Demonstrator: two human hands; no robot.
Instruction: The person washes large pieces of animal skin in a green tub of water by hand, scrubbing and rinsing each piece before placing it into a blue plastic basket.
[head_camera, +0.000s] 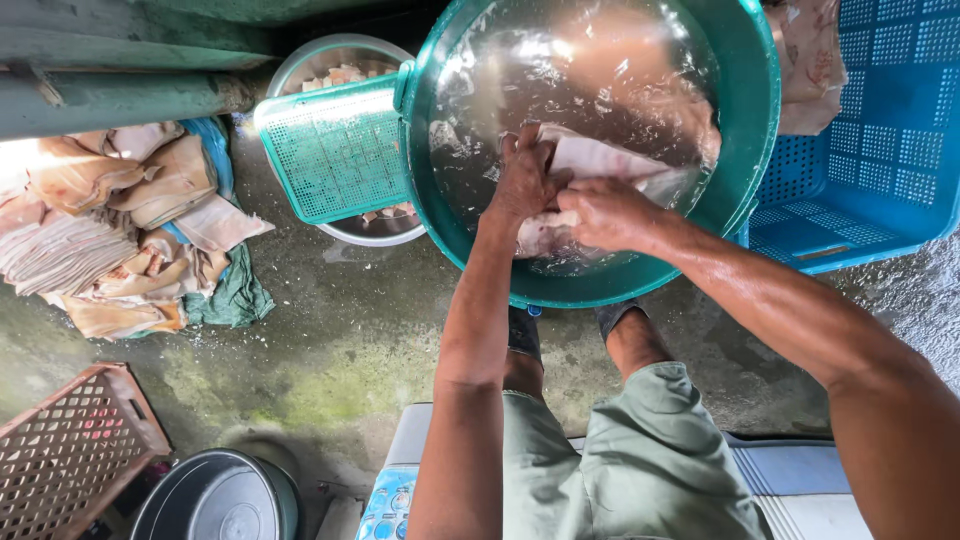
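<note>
Both hands grip a pale slab (590, 160) in the basin (752, 110). Left hand (528, 180) clutches it at nine o'clock, right hand (605, 212) at six.

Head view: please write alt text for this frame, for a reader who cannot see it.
Seen from above, a seated person's left hand and right hand grip a pale, wet sheet of skin-like material in a water-filled teal basin on wet concrete. A heap of similar pale sheets lies to the left, and a blue plastic crate sits at right.
</note>
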